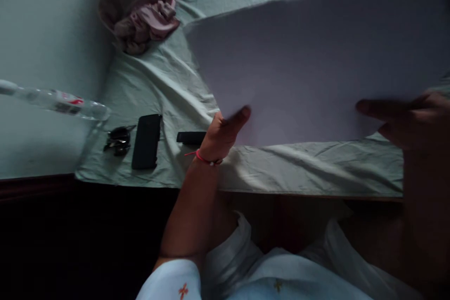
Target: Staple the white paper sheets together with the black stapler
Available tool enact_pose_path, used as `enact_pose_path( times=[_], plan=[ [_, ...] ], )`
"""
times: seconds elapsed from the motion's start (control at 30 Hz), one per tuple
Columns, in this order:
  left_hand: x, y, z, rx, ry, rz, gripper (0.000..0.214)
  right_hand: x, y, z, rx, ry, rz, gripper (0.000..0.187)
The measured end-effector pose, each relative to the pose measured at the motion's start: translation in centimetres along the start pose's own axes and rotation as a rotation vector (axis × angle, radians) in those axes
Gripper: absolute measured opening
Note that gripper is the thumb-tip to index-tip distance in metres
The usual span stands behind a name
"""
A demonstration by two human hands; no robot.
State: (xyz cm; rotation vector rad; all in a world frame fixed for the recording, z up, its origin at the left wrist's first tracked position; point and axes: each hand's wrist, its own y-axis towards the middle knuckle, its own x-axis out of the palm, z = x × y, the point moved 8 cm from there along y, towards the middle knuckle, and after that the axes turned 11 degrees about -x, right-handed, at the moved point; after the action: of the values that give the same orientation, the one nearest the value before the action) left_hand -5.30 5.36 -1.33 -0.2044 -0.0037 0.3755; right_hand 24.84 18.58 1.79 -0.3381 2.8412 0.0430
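A large white sheet of paper (pixel 302 65), or a stack of such sheets, is held up over the cloth-covered table. My left hand (pixel 225 133) grips its lower left corner, thumb on top and the other fingers hidden beneath. At the lower right edge, my right hand (pixel 411 115) pinches it with the thumb on the upper face. The right hand is dark and somewhat blurred. Partly covered by my left hand, a small black bar-shaped object (pixel 191 138) lies on the cloth.
On the pale green tablecloth (pixel 281 166) lie a black phone (pixel 146 141) and a dark bunch of keys or glasses (pixel 119 139). A clear plastic bottle (pixel 66 103) stands by the wall. Farther back sits a crumpled pink cloth (pixel 147 21). The table's front edge runs before my lap.
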Motion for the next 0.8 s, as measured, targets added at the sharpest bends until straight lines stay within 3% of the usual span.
enact_pose_path(
  times=[0.13, 0.23, 0.3, 0.37, 0.47, 0.57, 0.67, 0.8],
  plan=[
    [-0.3, -0.3, -0.6, -0.075, -0.065, -0.094, 0.028, 1.2, -0.6, 0.1, 0.173, 0.087, -0.066, 0.049],
    [-0.3, -0.9, -0.3, -0.114, -0.024, -0.168, 0.032, 0.4, -1.1, 0.9, 0.223, 0.031, -0.041, 0.045],
    [-0.8, -1.3, 0.7, -0.084, -0.01, -0.15, 0.035, -0.2, -1.3, 1.4, 0.22, 0.025, -0.028, 0.042],
    [-2.3, -1.7, 2.4, 0.009, -0.025, -0.017, 0.035, -0.8, -1.7, 1.5, 0.218, 0.04, 0.007, 0.038],
    [-5.8, -2.7, 4.8, 0.19, -0.085, 0.345, 0.032, -0.6, -2.6, 1.3, 0.295, 0.075, 0.055, 0.034],
    [-8.4, -3.4, 5.1, 0.254, -0.074, 0.602, 0.033, 0.6, -3.3, 1.1, 0.332, 0.081, 0.074, 0.038],
    [-9.6, -2.8, 4.3, 0.208, 0.12, 0.687, 0.03, 2.0, -3.6, 2.0, 0.276, 0.104, 0.044, 0.044],
    [-10.2, -1.7, 3.3, 0.192, 0.47, 0.684, 0.018, 3.5, -4.0, 4.5, 0.274, 0.133, -0.029, 0.047]
  ],
)
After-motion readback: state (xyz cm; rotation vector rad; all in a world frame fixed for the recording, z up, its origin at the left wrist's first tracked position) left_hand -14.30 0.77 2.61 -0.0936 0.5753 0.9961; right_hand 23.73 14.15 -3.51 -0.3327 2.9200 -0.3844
